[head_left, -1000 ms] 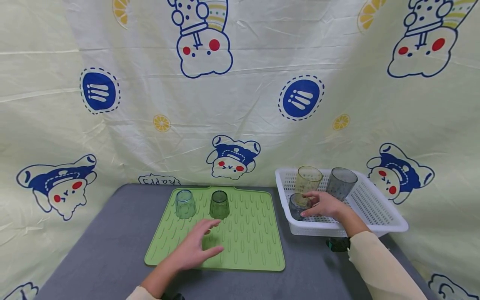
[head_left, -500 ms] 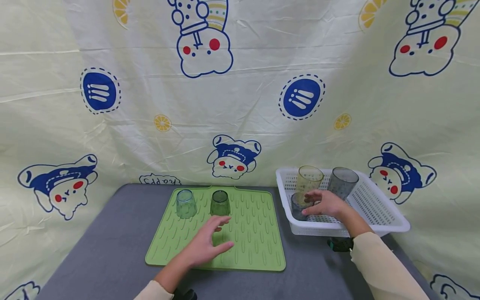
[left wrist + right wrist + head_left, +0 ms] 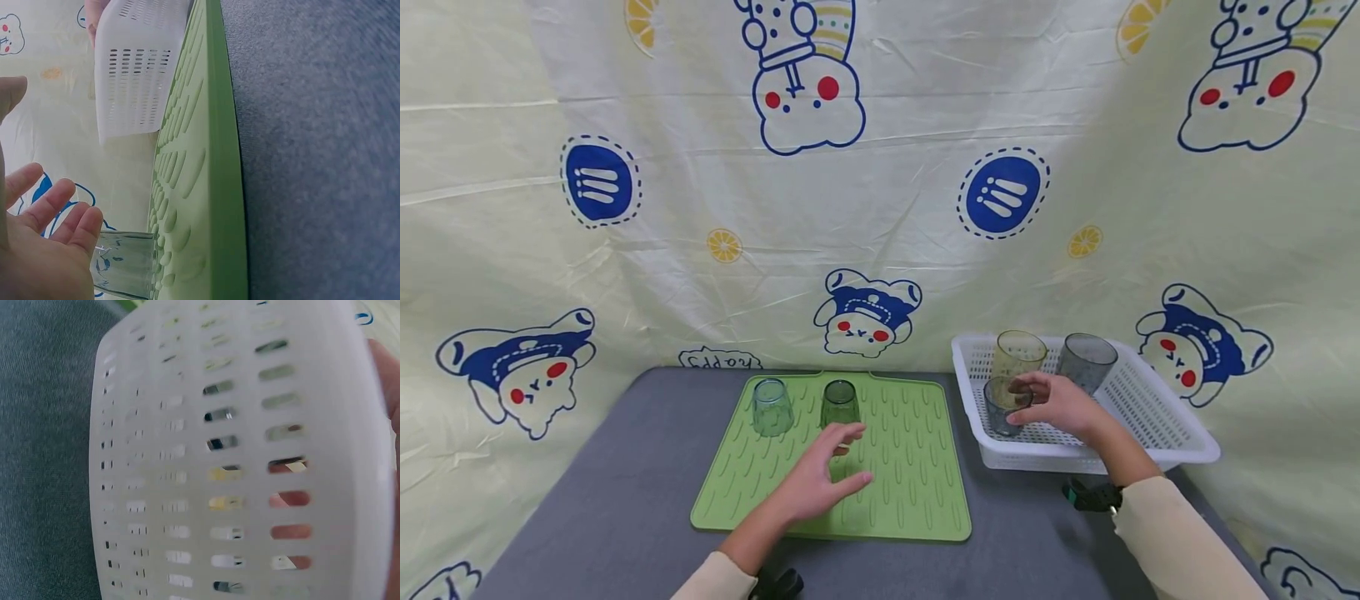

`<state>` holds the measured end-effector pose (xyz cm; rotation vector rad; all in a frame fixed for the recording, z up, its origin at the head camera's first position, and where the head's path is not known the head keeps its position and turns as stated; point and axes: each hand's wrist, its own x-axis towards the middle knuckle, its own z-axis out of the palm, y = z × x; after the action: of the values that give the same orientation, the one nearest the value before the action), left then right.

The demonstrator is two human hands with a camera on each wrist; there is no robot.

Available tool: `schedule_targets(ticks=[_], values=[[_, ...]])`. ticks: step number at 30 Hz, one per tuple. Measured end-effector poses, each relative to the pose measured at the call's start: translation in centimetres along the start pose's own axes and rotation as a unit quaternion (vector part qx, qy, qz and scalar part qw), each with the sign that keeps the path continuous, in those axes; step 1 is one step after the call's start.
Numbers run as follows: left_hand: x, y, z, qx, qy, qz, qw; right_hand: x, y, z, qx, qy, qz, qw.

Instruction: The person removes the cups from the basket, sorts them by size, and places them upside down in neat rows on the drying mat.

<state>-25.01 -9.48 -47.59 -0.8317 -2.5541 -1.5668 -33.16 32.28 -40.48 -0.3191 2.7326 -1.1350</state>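
My right hand [image 3: 1063,408] reaches into the white plastic basket [image 3: 1120,460] and grips a small bluish-grey drinking glass [image 3: 996,413] with thumb and fingers. Behind that glass stands a yellowish glass [image 3: 1009,357], and a taller grey glass [image 3: 1086,360] is to the right. Over the green drying mat [image 3: 910,492] my left hand [image 3: 812,482] hovers with fingers spread and holds nothing. Nearest to it is a dark green glass [image 3: 840,403], upside down on the mat. To the left sits a pale blue-green glass [image 3: 772,408], also upside down. In the right wrist view the basket wall [image 3: 250,481] hides most of the hand.
The mat and basket lie side by side on a grey cloth-covered table [image 3: 610,492]. A cream printed sheet [image 3: 880,208] hangs right behind them. The basket's raised rim [image 3: 1037,458] runs between the right forearm and the glasses.
My right hand has risen slightly with the small glass in its grip. The left hand has drifted right and a little away from me over the mat.
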Motion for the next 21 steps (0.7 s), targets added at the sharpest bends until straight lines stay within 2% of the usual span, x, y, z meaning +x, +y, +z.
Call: schedule_targets(ticks=[5, 10, 15, 21], values=[[0.2, 0.0, 0.2, -0.010, 0.003, -0.003, 0.9999, -0.7, -0.5, -0.1, 0.027, 0.023, -0.021, 0.9991], [0.6, 0.1, 0.5, -0.026, 0.003, -0.003, 0.9996, -1.2, -0.9, -0.1, 0.042, 0.051, -0.022, 0.9976], [1.2, 0.2, 0.8, -0.067, 0.000, -0.008, 0.9977, -1.8, -1.8, 0.1, 0.048, 0.073, -0.034, 0.9956], [1.8, 0.4, 1.3, -0.116, -0.001, -0.012, 0.9932, -2.6, -2.7, 1.0, 0.079, 0.087, -0.075, 0.9903]])
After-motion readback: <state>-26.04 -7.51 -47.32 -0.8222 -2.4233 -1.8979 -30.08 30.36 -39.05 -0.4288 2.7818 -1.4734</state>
